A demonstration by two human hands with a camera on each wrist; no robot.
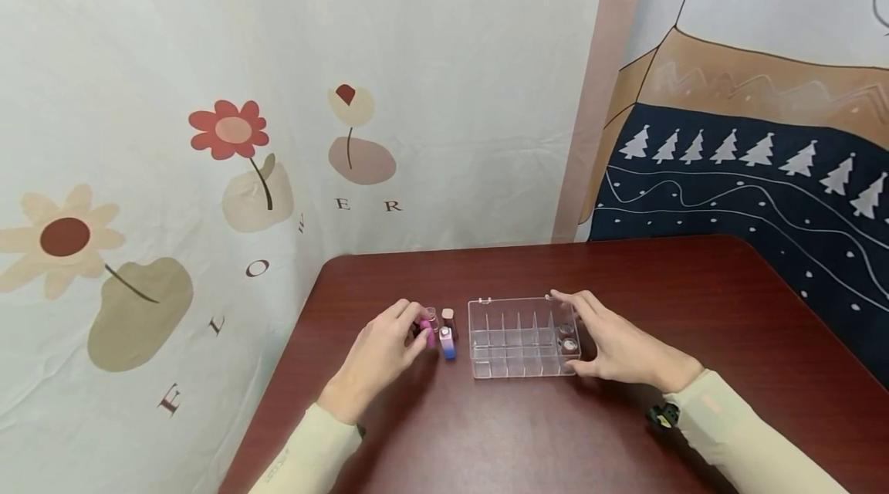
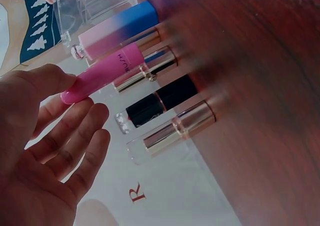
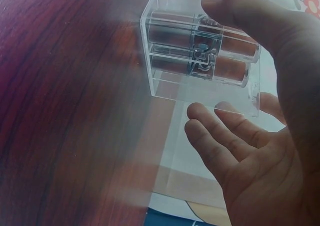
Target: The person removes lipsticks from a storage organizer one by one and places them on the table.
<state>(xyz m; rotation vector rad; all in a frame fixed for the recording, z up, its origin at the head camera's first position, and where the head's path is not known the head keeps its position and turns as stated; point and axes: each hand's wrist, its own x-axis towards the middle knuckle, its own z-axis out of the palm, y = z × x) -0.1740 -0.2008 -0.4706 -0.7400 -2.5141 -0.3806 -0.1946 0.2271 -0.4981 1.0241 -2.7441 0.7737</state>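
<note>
My left hand pinches a pink lipstick tube between thumb and fingers; the left wrist view shows the pink tube tilted out of a small cluster. Around it stand a pink-to-blue tube, a black lipstick and a gold clear-capped one. To the right sits a clear divided box. My right hand rests against its right end, thumb at the front corner and fingers straight along the back. In the right wrist view, lipsticks lie inside the box.
All of this is on a dark red wooden table. Printed cloth hangs close behind and to the left, meeting the table's left edge. The box's left compartments hold nothing.
</note>
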